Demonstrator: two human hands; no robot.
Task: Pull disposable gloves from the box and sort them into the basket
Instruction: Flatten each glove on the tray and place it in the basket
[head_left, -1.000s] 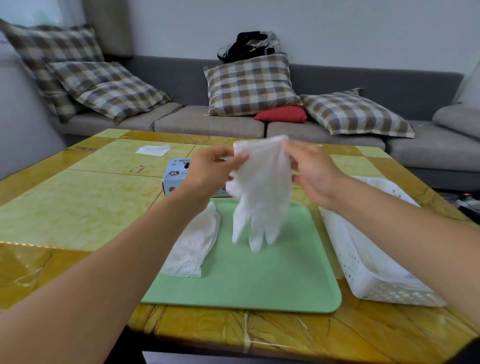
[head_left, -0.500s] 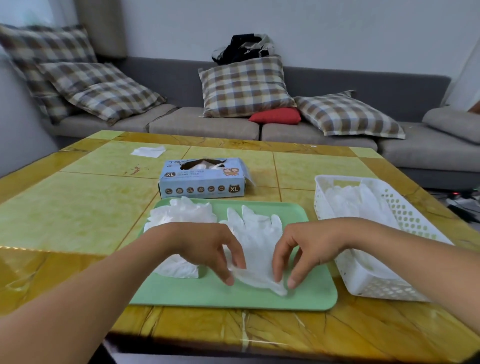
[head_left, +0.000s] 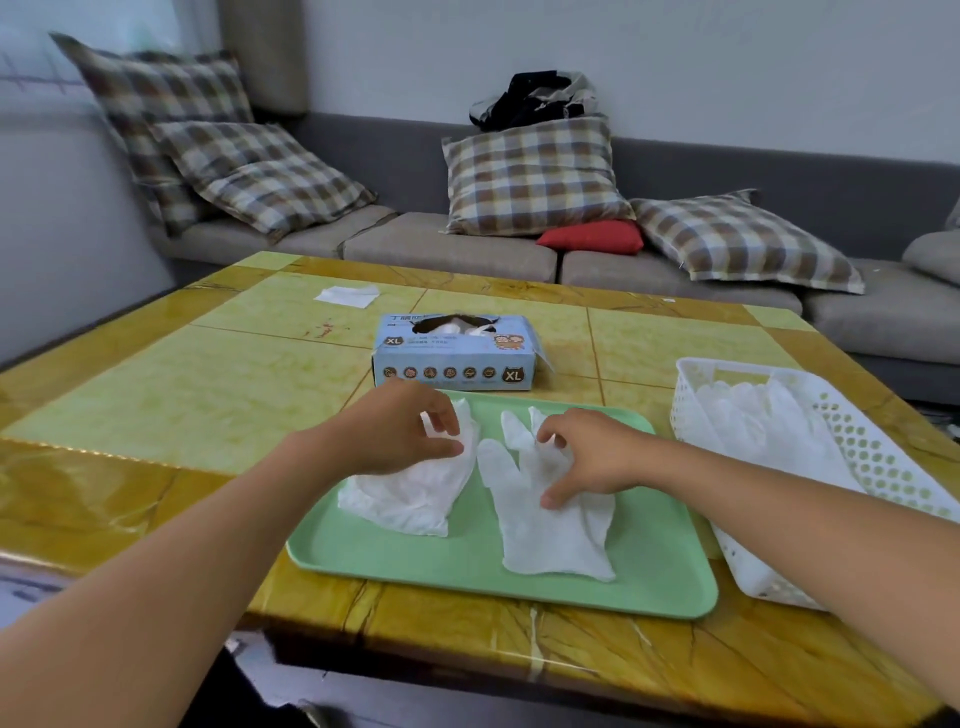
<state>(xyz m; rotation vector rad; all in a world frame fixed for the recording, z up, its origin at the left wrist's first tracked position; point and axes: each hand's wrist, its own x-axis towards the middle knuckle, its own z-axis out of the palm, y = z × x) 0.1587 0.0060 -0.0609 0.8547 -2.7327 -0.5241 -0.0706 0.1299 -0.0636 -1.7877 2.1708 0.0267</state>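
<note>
head view: green tray (head_left: 665, 582) sits on the yellow tiled table (head_left: 171, 395), near edge. two white gloves lie on it. flat glove (head_left: 545, 525) on the right half, fingers pointing away, cuff toward the camera. crumpled glove (head_left: 415, 493) on the left half, partly under the left hand.

left hand (head_left: 400, 431): fingers curled, thumb and fingertips pinching the top edge of the crumpled glove. right hand (head_left: 592, 452): fingers bent down onto the flat glove, thumb tip pressing on its palm area; looks like it's pinching the material near the glove's fingers, but the contact is hidden under the knuckles so not certain.

glove box (head_left: 457, 358) (blue, "xl" on the front) stands just behind the tray, opening on top with white material showing. white perforated basket (head_left: 852, 441) sits right of the tray, touching or nearly touching its edge, with several white gloves inside.

background: a white tissue (head_left: 347, 296) on the far left of the table, grey sofa (head_left: 447, 249) with plaid cushions behind.
</note>
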